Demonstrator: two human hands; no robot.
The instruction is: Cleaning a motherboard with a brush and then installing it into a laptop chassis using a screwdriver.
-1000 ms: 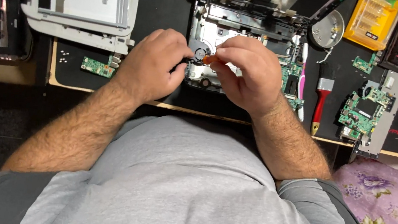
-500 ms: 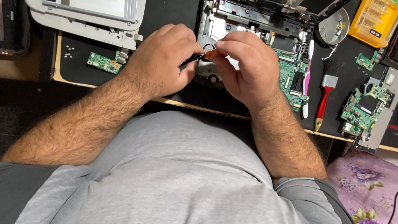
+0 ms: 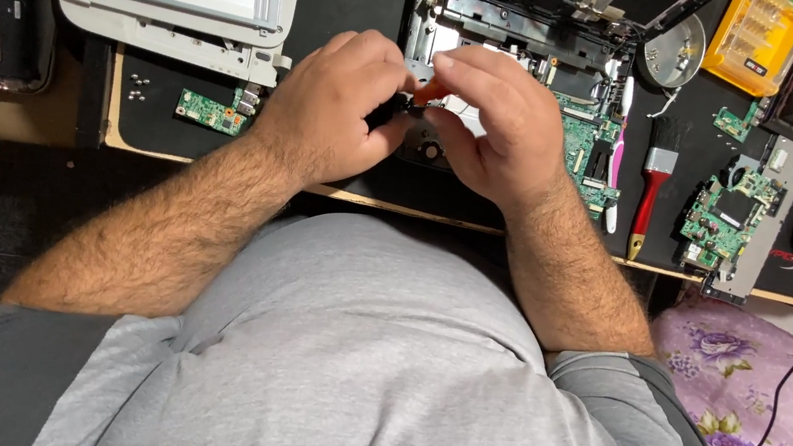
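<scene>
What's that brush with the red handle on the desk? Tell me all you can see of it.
The brush is a small flat paintbrush with dark bristles, a pale band below them and a glossy red handle that ends in a yellowish tip. It lies flat on the black mat, bristles pointing away from the person and the tip near the desk's front edge. It sits between the opened laptop and a loose green circuit board. Neither hand touches it; the right hand is the nearer one.
</scene>
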